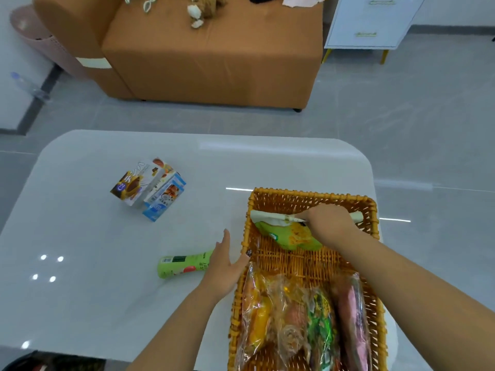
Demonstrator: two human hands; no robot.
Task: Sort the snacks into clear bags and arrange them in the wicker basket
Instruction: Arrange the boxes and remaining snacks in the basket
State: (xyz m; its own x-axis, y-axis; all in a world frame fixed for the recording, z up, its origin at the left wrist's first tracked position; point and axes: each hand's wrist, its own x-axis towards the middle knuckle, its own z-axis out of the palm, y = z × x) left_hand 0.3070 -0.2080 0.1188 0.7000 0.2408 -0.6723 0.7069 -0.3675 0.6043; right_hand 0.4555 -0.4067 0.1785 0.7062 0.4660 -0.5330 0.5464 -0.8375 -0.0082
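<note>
The wicker basket [313,195] stands on the right side of the white table. My right hand [330,223] is inside its far end, shut on a clear bag [273,216] holding a green snack packet [292,236]. Clear bags filled with colourful snacks [292,322] lie in the basket's near end. My left hand [223,266] rests flat against the basket's left rim, fingers apart, holding nothing. A green snack tube [182,262] lies on the table just left of that hand. Snack boxes [148,187] stand together further left.
The white table [80,263] has rounded corners and a glossy top. Beyond it stand an orange sofa [211,62] with a plush toy and a white drawer cabinet [372,22]. Grey floor tiles surround the table.
</note>
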